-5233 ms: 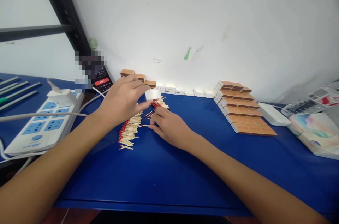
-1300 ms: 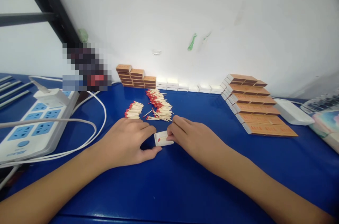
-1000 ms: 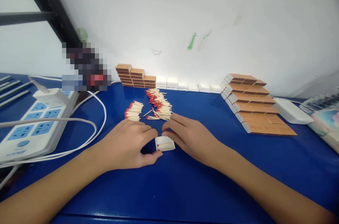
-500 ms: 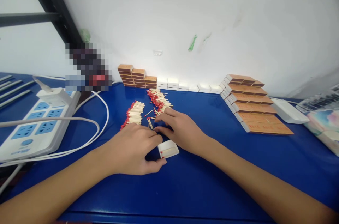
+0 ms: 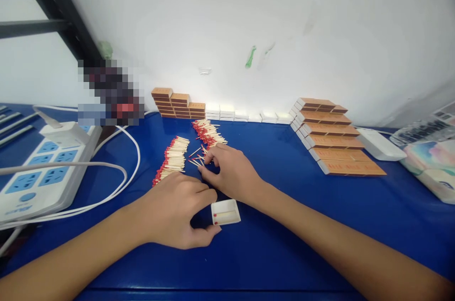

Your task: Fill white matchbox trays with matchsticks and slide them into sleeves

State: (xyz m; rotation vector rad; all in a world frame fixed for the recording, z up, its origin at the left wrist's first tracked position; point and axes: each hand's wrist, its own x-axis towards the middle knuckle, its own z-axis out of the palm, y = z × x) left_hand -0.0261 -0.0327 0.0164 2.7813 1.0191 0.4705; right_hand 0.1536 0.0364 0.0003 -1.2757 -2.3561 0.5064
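Note:
A small white matchbox tray (image 5: pixel 226 212) lies on the blue table (image 5: pixel 270 253) with a couple of red-tipped matches in it. My left hand (image 5: pixel 177 211) rests beside it, thumb and forefinger closed against the tray's left end. My right hand (image 5: pixel 231 173) reaches beyond the tray, its fingers pinching at loose matches (image 5: pixel 196 159) on the table. One pile of matches (image 5: pixel 170 161) lies to the left and another pile (image 5: pixel 208 132) just behind my right hand.
Orange matchbox sleeves (image 5: pixel 179 104) and white trays (image 5: pixel 245 116) line the wall. A fanned stack of matchboxes (image 5: pixel 334 142) sits at the right. A white power strip (image 5: pixel 46 163) with cables lies at the left, and packets (image 5: pixel 430 163) at the far right.
My right hand left the tray and moved away to the loose matches behind it. The tray now sits nearer in view, with my left hand still at its left end.

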